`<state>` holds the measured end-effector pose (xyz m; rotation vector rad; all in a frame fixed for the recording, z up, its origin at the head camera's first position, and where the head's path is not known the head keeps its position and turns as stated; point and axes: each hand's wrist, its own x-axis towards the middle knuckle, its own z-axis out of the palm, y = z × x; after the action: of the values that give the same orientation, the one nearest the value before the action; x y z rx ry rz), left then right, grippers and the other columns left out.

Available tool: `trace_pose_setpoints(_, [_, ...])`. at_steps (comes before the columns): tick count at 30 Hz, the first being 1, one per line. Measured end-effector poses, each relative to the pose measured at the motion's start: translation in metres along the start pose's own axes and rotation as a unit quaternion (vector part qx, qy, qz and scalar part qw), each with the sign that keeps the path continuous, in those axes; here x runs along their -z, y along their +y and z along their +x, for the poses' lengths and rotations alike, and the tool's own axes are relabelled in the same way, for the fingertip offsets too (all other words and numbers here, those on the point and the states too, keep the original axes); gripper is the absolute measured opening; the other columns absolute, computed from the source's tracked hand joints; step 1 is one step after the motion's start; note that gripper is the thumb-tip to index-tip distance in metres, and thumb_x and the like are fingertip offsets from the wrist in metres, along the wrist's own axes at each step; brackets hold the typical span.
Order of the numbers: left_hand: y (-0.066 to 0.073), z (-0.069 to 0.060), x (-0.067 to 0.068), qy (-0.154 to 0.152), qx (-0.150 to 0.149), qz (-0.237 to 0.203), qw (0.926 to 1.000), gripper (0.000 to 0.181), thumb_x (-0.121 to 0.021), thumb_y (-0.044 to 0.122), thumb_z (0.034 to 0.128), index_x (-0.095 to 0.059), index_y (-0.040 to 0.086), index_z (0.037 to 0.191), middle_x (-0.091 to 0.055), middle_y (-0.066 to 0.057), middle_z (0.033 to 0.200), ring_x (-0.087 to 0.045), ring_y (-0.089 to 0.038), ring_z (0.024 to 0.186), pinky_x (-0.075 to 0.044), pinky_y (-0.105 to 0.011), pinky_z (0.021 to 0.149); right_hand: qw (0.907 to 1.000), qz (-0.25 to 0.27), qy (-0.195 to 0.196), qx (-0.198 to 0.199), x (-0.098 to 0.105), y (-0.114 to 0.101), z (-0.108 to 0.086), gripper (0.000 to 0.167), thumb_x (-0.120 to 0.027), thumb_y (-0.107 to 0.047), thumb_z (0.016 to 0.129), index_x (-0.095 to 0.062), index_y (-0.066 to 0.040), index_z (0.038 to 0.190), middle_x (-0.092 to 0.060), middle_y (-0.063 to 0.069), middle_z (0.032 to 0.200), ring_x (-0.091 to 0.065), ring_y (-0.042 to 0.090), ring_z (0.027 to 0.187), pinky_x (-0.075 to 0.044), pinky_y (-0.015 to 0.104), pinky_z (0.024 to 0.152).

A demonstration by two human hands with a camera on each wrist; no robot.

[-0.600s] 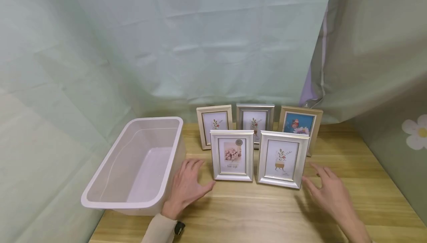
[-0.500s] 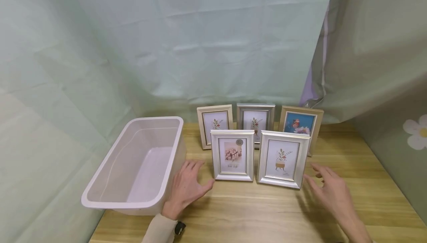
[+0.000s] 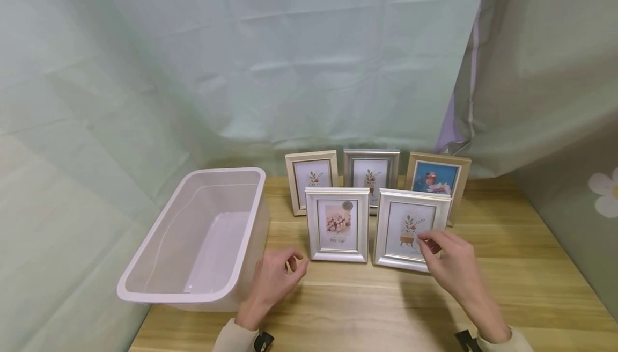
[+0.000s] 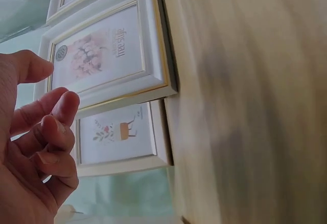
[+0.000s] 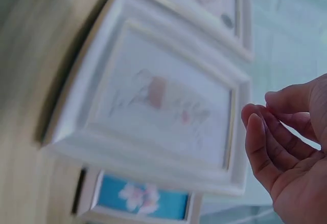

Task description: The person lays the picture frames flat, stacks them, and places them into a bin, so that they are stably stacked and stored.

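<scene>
Before the lower right part of the front right picture frame (image 3: 401, 223), the right hand (image 3: 454, 266) hovers with its grip narrow, fingers curled and the fingertips drawn close to the thumb; whether it touches the frame I cannot tell. Between the front left picture frame (image 3: 337, 225) and the white plastic tub (image 3: 176, 297), the left hand (image 3: 272, 277) hangs with fingers loosely curled, its grip a small gap between thumb and fingers.

All of this stands on a worktop (image 3: 343, 309) of pale, yellowish wood grain, closed in at the back and left by a light green cloth (image 3: 289, 73) with fold creases, and on the right by a darker greenish cloth (image 3: 545, 73) bearing a white flower (image 3: 605, 193).

Both front frames are silvery white and stand on their short edges, long axes upright, prints facing the person; the left one shows pink blooms, the right one a potted plant. Behind, also upright and facing forward, come a cream frame (image 3: 313, 175), a pewter-toned frame (image 3: 370, 172) and a tan frame (image 3: 434, 177) with a blue print, each partly hidden. The tub lies open side up, its long axis running away from the person.
</scene>
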<state>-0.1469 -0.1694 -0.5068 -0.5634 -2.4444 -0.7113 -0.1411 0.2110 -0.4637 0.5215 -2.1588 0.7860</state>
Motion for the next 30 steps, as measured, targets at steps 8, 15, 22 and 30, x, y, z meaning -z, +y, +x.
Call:
trace_pose_setpoints(8, [0.001, -0.011, 0.0, -0.01, 0.044, -0.031, 0.9985, 0.015, -0.088, 0.011, 0.0815, -0.075, 0.019, 0.082, -0.064, 0.014, 0.066, -0.044, 0.01, 0.062, -0.04, -0.012, 0.058, 0.9983, 0.029, -0.051, -0.002, -0.026, -0.024, 0.035, 0.03, -0.088, 0.013, 0.075, -0.079, -0.002, 0.1, -0.076, 0.004, 0.088, -0.067, 0.008, 0.068, -0.057, 0.017, 0.061])
trace_pose_setpoints(15, [0.001, -0.016, 0.001, -0.01, 0.056, -0.036, 0.9977, 0.014, -0.087, 0.009, 0.0819, -0.076, 0.018, 0.082, -0.064, 0.014, 0.066, -0.048, 0.008, 0.061, -0.042, -0.013, 0.059, 0.9932, 0.002, -0.115, -0.016, -0.044, -0.041, 0.067, 0.037, -0.087, 0.007, 0.081, -0.076, 0.0, 0.115, -0.075, 0.015, 0.107, -0.073, 0.019, 0.075, -0.063, 0.032, 0.064])
trace_pose_setpoints(22, [0.001, -0.022, 0.004, -0.017, 0.072, -0.051, 0.9959, 0.013, -0.086, 0.008, 0.0828, -0.077, 0.017, 0.081, -0.064, 0.013, 0.065, -0.047, 0.01, 0.061, -0.043, -0.014, 0.058, 0.9741, -0.02, -0.223, -0.033, -0.056, -0.047, 0.092, 0.052, -0.085, -0.001, 0.088, -0.069, -0.002, 0.138, -0.067, 0.026, 0.137, -0.076, 0.028, 0.084, -0.066, 0.041, 0.073])
trace_pose_setpoints(30, [-0.001, -0.027, 0.006, -0.02, 0.087, -0.055, 0.9944, 0.013, -0.086, 0.008, 0.0834, -0.077, 0.017, 0.081, -0.062, 0.015, 0.065, -0.048, 0.01, 0.06, -0.043, -0.015, 0.059, 0.9493, -0.032, -0.304, -0.072, -0.068, -0.054, 0.103, 0.063, -0.079, -0.001, 0.093, -0.06, -0.005, 0.152, -0.051, 0.034, 0.158, -0.071, 0.024, 0.079, -0.062, 0.037, 0.067])
